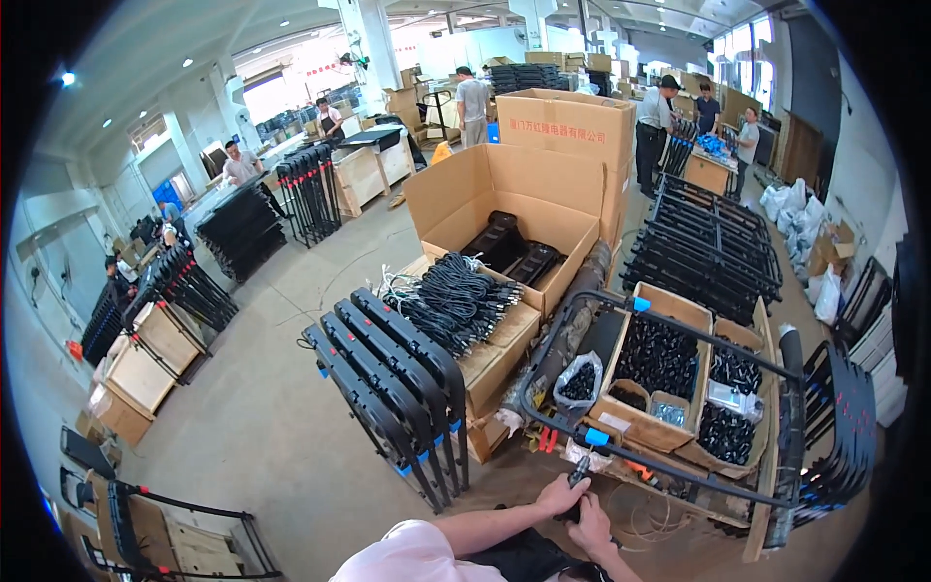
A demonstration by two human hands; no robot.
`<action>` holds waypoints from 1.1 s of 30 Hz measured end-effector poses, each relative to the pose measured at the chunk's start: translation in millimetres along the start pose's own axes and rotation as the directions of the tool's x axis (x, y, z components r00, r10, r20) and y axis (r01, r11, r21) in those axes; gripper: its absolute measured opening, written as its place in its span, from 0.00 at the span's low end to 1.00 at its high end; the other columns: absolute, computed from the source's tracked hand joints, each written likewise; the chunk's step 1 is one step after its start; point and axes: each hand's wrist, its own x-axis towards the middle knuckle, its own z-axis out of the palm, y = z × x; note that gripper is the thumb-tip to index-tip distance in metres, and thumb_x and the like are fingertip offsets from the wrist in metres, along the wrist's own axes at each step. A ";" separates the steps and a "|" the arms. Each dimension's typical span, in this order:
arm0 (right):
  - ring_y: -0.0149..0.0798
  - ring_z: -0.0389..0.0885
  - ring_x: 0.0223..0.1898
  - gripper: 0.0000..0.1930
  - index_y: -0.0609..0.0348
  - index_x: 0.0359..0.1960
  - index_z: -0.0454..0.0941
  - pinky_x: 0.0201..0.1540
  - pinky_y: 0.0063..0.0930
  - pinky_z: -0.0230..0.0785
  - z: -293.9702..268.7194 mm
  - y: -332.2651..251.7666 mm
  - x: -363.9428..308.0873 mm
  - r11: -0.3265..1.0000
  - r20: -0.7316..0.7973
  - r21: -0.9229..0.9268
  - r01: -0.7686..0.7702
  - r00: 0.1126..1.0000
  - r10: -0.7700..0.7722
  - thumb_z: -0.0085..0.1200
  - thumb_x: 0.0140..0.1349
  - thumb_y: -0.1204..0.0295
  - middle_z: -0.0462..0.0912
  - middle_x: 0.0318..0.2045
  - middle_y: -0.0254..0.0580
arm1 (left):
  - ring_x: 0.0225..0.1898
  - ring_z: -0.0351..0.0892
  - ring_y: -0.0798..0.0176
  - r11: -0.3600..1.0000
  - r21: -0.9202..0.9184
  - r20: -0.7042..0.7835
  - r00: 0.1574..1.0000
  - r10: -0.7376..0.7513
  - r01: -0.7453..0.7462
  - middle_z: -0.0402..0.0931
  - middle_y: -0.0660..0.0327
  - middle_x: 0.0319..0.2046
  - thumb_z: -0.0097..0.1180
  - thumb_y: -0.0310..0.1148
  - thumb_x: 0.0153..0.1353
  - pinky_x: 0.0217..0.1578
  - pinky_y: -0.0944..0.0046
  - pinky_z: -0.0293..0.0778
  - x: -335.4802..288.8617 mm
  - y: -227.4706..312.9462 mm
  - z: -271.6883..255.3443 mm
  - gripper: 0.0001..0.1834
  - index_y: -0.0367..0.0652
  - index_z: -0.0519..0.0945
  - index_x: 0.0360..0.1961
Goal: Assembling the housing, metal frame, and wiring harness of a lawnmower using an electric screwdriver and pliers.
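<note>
My left hand [557, 497] is closed around a dark, slim cylindrical piece [580, 471], which points up and away from me. Right beside it, my right hand [592, 529] is closed at the lower end of the same dark piece; its exact kind is too small to tell. Just beyond my hands, a black tubular frame [679, 467] with blue clips [595, 437] lies across the bench and the boxes of parts. An orange-and-black tool [643, 473] lies under the frame's near tube, right of my hands. Red handles [548, 440] show at the bench edge.
Cartons of small black parts [658, 357] stand inside the frame, beside a bag of black pieces [579, 379]. Bundled black cables [454, 303] lie on a box, left. Several black frames [388, 378] lean there. An open carton [504, 184] stands behind. Other people [656, 126] work farther off.
</note>
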 end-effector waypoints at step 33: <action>0.65 0.82 0.53 0.32 0.57 0.62 0.74 0.56 0.53 0.77 -112.6 173.2 -86.3 0.558 -0.312 0.264 -0.787 0.478 0.821 0.68 0.53 0.67 0.81 0.53 0.64 | 0.49 0.84 0.44 0.663 -0.028 0.692 0.464 0.553 -0.748 0.84 0.50 0.44 0.55 0.44 0.73 0.50 0.48 0.79 30.5 194.8 78.2 0.16 0.44 0.84 0.48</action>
